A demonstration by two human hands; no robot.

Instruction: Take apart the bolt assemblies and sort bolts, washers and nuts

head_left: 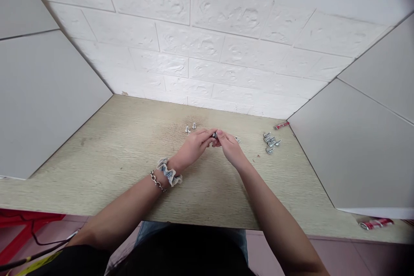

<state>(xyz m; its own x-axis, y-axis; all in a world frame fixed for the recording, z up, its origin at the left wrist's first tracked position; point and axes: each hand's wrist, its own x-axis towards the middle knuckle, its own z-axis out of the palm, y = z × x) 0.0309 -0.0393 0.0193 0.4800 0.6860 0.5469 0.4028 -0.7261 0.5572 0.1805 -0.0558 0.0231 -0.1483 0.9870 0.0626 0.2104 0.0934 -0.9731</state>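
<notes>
My left hand (195,144) and my right hand (230,146) meet above the middle of the table, fingertips closed around a small metal bolt (214,135). Fingers cover most of the bolt, so only a bit of shiny and dark metal shows. Just beyond my left hand, a few small silver bolts (194,125) stand on the table, one partly hidden by the hand. Small silver nuts or washers (237,139) lie right beside my right hand. Farther right is a cluster of several larger silver bolts (271,141), lying apart from my hands.
The pale wooden table (129,138) ends at a white brick-patterned wall (207,43). Grey panels enclose it at left (48,103) and right (352,146). A red cylinder (281,125) lies by the right panel, another red cylinder (376,224) at the front right edge.
</notes>
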